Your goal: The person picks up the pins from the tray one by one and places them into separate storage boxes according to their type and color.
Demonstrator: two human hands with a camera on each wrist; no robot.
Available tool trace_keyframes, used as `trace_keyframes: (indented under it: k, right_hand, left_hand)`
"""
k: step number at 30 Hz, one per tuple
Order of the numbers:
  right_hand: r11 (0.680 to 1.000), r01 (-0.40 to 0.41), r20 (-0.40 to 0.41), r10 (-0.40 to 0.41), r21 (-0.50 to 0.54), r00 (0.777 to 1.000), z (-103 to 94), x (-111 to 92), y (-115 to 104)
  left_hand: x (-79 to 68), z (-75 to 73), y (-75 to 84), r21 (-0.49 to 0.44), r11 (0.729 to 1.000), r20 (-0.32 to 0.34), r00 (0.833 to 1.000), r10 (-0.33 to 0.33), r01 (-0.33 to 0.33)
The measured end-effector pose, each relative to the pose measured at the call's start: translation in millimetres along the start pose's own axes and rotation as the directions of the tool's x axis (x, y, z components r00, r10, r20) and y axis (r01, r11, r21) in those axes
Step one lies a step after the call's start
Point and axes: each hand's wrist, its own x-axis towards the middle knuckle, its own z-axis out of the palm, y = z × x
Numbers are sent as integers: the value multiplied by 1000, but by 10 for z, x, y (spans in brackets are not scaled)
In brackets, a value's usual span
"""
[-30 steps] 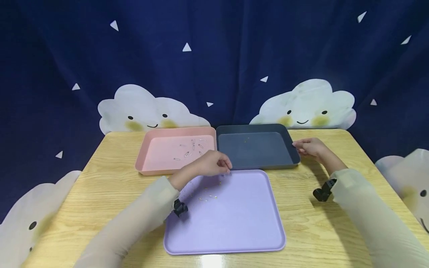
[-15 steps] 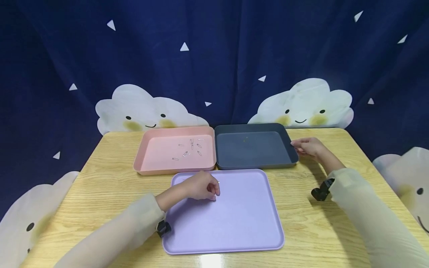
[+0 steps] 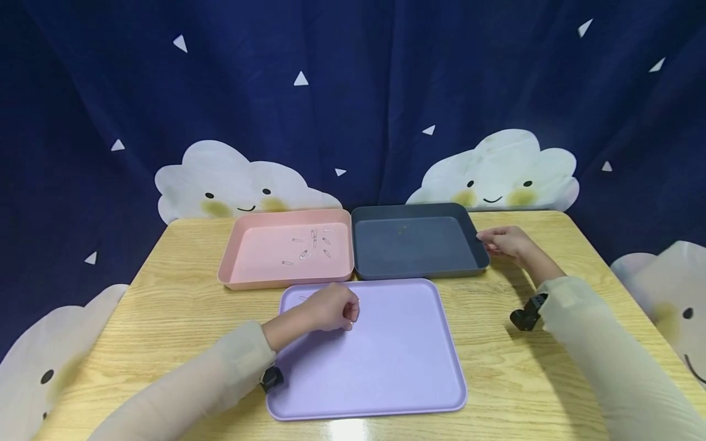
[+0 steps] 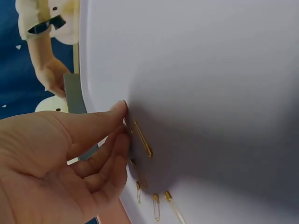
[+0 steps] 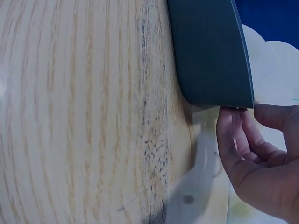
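Observation:
My left hand point(image 3: 328, 308) is low over the upper left of the lilac tray point(image 3: 399, 361). Its thumb and fingertips pinch a small safety pin point(image 4: 127, 124), mostly hidden by the fingers. Beside them in the left wrist view lies a gold safety pin point(image 4: 144, 141), with several more below along the tray's edge. My right hand point(image 3: 510, 241) grips the right rim of the dark blue-grey tray point(image 3: 436, 254); thumb and fingers are on either side of the wall in the right wrist view.
To the left of the dark tray sits a pink tray point(image 3: 250, 254) holding several silver safety pins point(image 3: 304, 253). A few tiny gold pins point(image 3: 402, 229) lie inside the dark tray. All trays stand on a wooden table point(image 3: 176, 306) before a dark blue curtain point(image 3: 353, 92).
My left hand has come back from beside the dark tray's front edge, down and left to the pins on the lilac tray. The right hand has stayed at the rim.

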Motion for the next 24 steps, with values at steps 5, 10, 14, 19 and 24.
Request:
trace_keyframes:
  k: [5, 10, 14, 19, 24]
  right_hand:
    - [1000, -5, -16, 6, 19, 1000, 8, 14, 19]
    - [1000, -2, -24, 2, 13, 1000, 12, 8, 26]
    - [1000, -5, -19, 5, 20, 1000, 17, 7, 22]
    - [1000, -12, -25, 11, -10, 1000, 22, -1, 13]
    - [1000, -10, -27, 10, -9, 1000, 24, 0, 9]
  left_hand:
    - [17, -20, 21, 54, 999, 37, 999, -9, 7]
    - [54, -40, 73, 114, 993, 115, 993, -40, 26]
    - [60, -61, 110, 140, 989, 165, 984, -60, 37]
    - [53, -89, 135, 111, 994, 199, 980, -27, 5]
    - [49, -126, 141, 32, 999, 222, 975, 23, -30]
